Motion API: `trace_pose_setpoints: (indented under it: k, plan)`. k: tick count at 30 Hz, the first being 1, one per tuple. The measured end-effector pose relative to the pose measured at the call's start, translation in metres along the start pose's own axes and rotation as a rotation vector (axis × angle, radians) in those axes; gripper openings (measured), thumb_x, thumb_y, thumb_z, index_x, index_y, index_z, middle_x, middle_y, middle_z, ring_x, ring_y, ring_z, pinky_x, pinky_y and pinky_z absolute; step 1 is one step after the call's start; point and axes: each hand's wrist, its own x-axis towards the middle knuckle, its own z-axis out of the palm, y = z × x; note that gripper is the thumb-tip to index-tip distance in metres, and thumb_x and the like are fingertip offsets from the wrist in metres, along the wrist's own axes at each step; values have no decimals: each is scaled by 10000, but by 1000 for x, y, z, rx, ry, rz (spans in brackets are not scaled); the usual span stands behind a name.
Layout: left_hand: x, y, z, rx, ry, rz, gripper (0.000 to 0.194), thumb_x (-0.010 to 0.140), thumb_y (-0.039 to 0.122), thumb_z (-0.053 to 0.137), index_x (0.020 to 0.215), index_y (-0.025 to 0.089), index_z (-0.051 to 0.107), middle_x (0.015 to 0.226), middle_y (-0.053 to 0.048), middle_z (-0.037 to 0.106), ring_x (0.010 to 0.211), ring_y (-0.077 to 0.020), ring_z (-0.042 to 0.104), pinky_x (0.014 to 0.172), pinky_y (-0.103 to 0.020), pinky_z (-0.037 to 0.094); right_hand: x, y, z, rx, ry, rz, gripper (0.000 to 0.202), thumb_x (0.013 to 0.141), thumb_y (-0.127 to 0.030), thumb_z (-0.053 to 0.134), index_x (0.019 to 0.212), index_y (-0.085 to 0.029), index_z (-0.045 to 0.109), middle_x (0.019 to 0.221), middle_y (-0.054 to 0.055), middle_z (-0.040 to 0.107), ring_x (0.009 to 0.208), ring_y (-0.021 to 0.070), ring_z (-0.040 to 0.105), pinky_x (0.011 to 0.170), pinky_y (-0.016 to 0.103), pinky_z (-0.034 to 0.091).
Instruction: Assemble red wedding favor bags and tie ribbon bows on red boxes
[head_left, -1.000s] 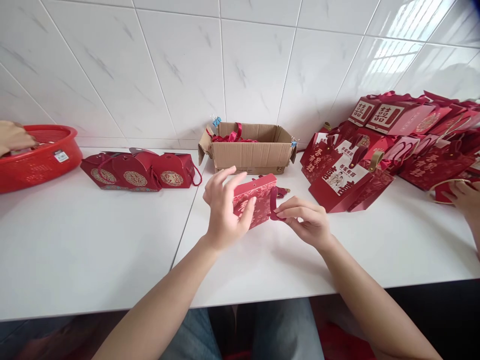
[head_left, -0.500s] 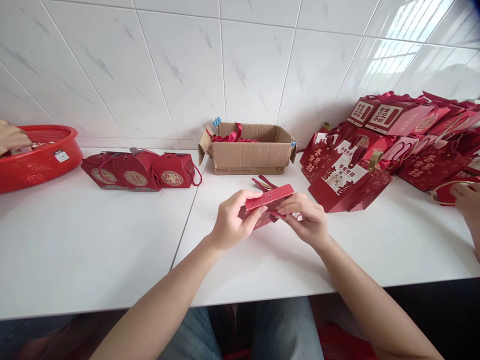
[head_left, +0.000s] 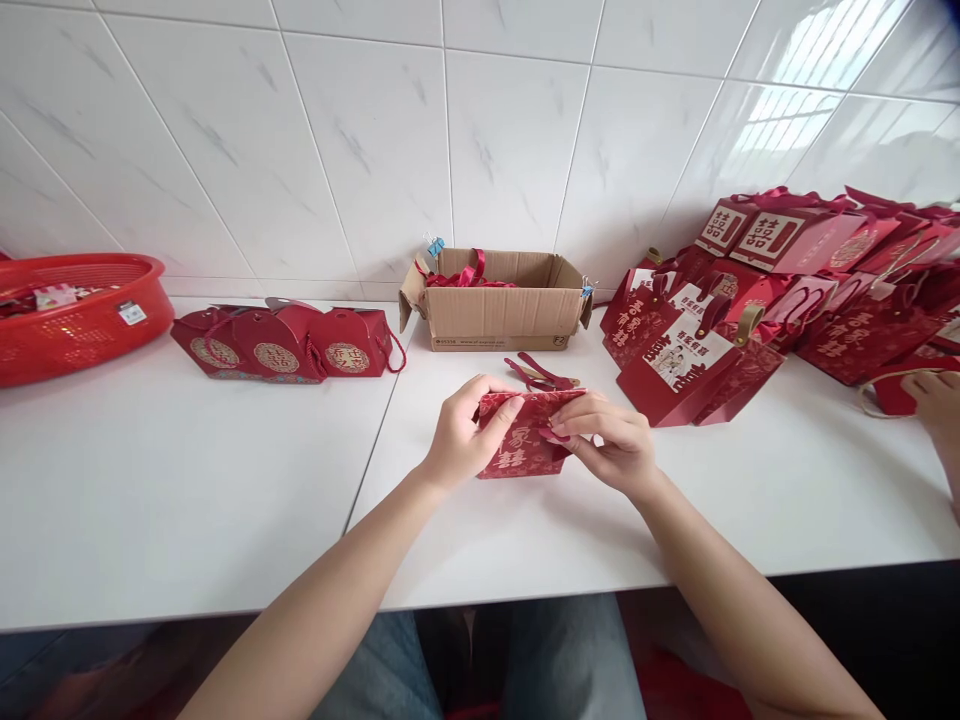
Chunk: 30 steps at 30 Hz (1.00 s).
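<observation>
The left hand (head_left: 469, 435) has its fingers clamped on the box (head_left: 517, 458) at its upper left; the right hand (head_left: 615, 440) has its fingers pinching the strap (head_left: 556, 437) at its right; the carton (head_left: 499, 318) sits beyond on the bench (head_left: 225, 500).

The left forearm (head_left: 345, 590) and right forearm (head_left: 739, 580) are bare as far as the view shows them, broad low down and tapering to slim wrists. The left hand (head_left: 469, 432) and right hand (head_left: 611, 442) are bare as well, with slender fingers, the nails too small to make out. Below, the person wears blue denim trousers (head_left: 574, 655), faded paler along the thighs.
</observation>
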Motion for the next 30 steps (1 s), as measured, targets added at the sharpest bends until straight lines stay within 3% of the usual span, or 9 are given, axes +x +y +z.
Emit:
trace_pose_setpoints:
  k: [6, 11, 14, 16, 18, 20, 23, 27, 30]
  plan:
    - [0, 0, 2, -66, 26, -27, 174, 856, 344, 607, 827, 177, 646, 863, -50, 669, 817, -164, 637, 749, -296, 512, 2, -7, 12, -207, 148, 72, 176, 831, -90, 602, 855, -258, 648, 746, -22, 720, 645, 144, 664, 688, 341, 427]
    - [-2, 3, 5, -114, 11, 33, 153, 843, 313, 630, 786, 172, 650, 845, -54, 666, 789, -159, 648, 727, -286, 523, 3, -12, 18, -333, 183, 90, 160, 827, -99, 633, 820, -257, 657, 750, -36, 715, 610, 117, 629, 647, 336, 342]
    - [-3, 5, 5, -129, -18, 75, 135, 847, 301, 626, 795, 179, 654, 832, -51, 669, 766, -156, 652, 698, -284, 530, 0, -14, 18, -388, 251, 99, 151, 811, -122, 664, 813, -273, 676, 735, -25, 651, 626, 115, 603, 639, 332, 367]
    - [-4, 6, 5, -141, -46, 101, 130, 850, 301, 622, 810, 185, 664, 831, -54, 674, 770, -161, 656, 703, -295, 538, -1, -14, 18, -421, 332, 140, 108, 780, -179, 708, 810, -278, 679, 792, 8, 580, 713, 146, 596, 651, 334, 422]
    - [-4, 7, 3, -159, -74, 131, 125, 856, 295, 617, 825, 186, 670, 841, -61, 681, 793, -169, 660, 727, -310, 543, -2, -15, 16, -402, 406, 185, 190, 728, -276, 762, 890, -270, 664, 905, 48, 545, 847, 198, 588, 699, 360, 484]
    - [-4, 6, 1, -186, -103, 167, 118, 869, 283, 599, 839, 187, 662, 857, -64, 682, 810, -170, 660, 745, -321, 543, -1, -16, 15, -305, 369, 239, 324, 714, -353, 767, 985, -244, 625, 976, 77, 570, 908, 225, 593, 721, 371, 521]
    - [-6, 3, 3, -180, -119, 207, 118, 838, 303, 644, 870, 193, 615, 861, -53, 655, 826, -171, 645, 762, -329, 535, 1, -19, 14, -125, 203, 350, 178, 777, -325, 710, 874, -218, 607, 795, 39, 647, 712, 173, 629, 594, 294, 523]
    - [-14, -3, 14, -18, -34, 185, 633, 608, 391, 836, 1097, 211, 477, 1035, -77, 575, 955, -213, 600, 827, -367, 515, 2, -22, 16, -56, 261, 398, 157, 774, -255, 705, 722, -211, 564, 631, -2, 629, 585, 142, 610, 521, 258, 502]
    - [-17, -8, 20, 64, -13, 171, 709, 687, 329, 786, 1238, 217, 355, 1149, -118, 529, 1041, -229, 573, 871, -395, 498, 3, -22, 16, -36, 314, 411, 168, 759, -226, 710, 706, -210, 552, 626, -5, 625, 589, 142, 612, 528, 257, 507]
